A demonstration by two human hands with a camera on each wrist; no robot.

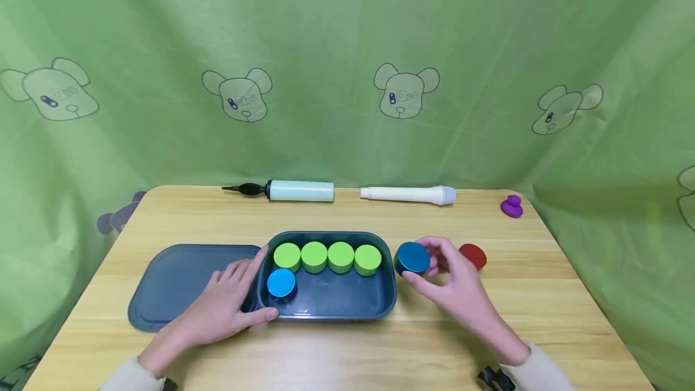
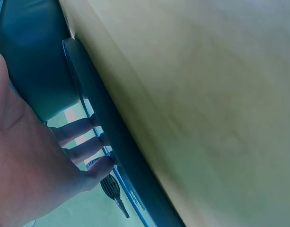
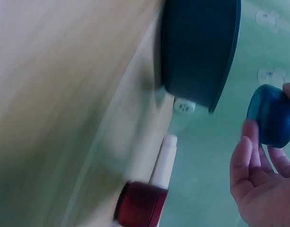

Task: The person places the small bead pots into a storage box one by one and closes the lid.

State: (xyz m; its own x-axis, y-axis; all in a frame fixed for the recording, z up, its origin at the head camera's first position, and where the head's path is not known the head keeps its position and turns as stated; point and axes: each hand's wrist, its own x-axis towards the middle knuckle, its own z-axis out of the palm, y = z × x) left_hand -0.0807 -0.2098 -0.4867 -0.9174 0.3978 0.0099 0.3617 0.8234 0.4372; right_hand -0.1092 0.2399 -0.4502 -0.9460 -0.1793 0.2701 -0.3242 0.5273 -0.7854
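Observation:
In my right hand (image 1: 458, 285) is a round dark blue tin (image 1: 412, 257), pinched between thumb and fingers just past the right end of a dark blue box (image 1: 342, 301). The right wrist view shows this tin (image 3: 275, 118) held clear of the table. My left hand (image 1: 219, 312) rests against the box's left end, fingers extended and thumb at the front corner. Inside the box, several green round tins (image 1: 341, 257) line the back wall, and a lighter blue tin (image 1: 282, 285) sits at front left. A red tin (image 1: 473, 256) stands behind my right hand, which partly hides the red there.
A dark blue lid (image 1: 179, 282) lies left of the box, partly under my left hand. Along the table's back edge are a pale blue hand pump (image 1: 301, 190), a white microphone (image 1: 407, 194) and a purple duck (image 1: 512, 206). A green curtain (image 1: 326, 29) hangs behind.

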